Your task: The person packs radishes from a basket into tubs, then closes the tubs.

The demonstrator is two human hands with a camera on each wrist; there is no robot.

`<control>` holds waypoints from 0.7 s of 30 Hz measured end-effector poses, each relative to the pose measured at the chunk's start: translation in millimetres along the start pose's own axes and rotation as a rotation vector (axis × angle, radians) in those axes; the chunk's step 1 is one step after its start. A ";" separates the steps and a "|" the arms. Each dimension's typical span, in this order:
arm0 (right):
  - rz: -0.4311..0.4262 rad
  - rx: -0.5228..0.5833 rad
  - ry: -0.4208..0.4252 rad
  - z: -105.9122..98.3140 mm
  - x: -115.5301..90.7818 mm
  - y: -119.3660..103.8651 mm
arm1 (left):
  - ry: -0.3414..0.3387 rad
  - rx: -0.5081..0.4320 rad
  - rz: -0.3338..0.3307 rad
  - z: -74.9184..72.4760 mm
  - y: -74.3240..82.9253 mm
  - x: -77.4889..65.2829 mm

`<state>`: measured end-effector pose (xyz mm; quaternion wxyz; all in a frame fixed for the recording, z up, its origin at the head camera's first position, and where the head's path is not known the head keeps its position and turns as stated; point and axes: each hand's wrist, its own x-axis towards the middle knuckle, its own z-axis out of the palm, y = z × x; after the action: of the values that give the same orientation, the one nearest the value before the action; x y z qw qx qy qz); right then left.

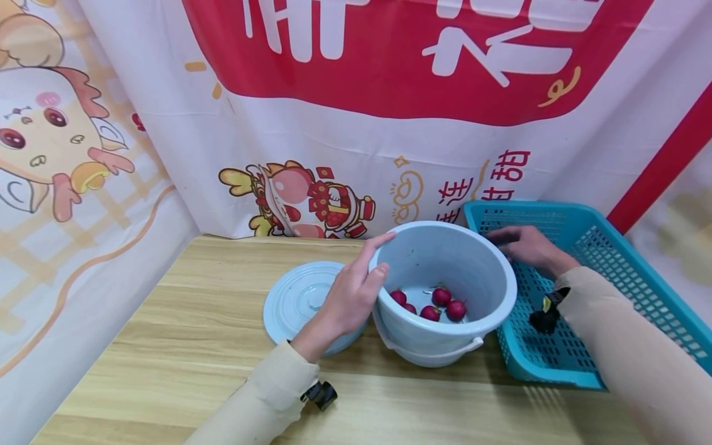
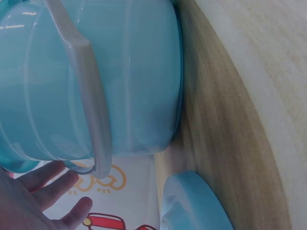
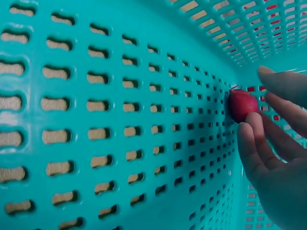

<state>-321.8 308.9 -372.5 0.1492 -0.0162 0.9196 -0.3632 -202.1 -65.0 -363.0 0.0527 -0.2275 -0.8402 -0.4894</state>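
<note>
A light blue bucket (image 1: 436,337) stands upright on the wooden table, with several red radishes (image 1: 442,296) on its bottom. Against the left side of its rim rests my left hand (image 1: 353,287), thumb and index finger extended along the edge. The left wrist view shows its other fingers spread beside the bucket wall. Inside the turquoise basket (image 1: 556,377), at its far left end, is my right hand (image 1: 531,250). In the right wrist view one red radish (image 3: 243,105) lies in the basket; a fingertip appears to touch it, while the upper fingers stand apart from it.
A round light blue lid (image 1: 295,303) lies on the table left of the bucket, partly behind my left forearm. The bucket's handle (image 1: 428,353) hangs down its near side. A printed cloth (image 1: 311,136) hangs behind the table. The basket stands close to the bucket's right.
</note>
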 end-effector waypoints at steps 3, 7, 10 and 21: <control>0.015 -0.031 -0.015 -0.4 1.9 4.1 | 0.008 0.013 0.007 -0.2 -0.5 0.2; 0.015 -0.063 -0.013 1.1 2.4 5.3 | 0.017 0.028 0.021 -0.5 -0.1 -0.1; 0.007 -0.076 0.004 2.5 2.0 4.9 | 0.015 0.026 0.022 -0.8 0.6 -0.2; 0.032 -0.104 0.029 1.7 3.0 4.3 | 0.011 0.016 0.020 -0.9 0.9 -0.4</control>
<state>-323.8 310.4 -377.4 0.1406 -0.0039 0.9394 -0.3127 -201.5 -65.6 -362.0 0.0641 -0.2325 -0.8416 -0.4832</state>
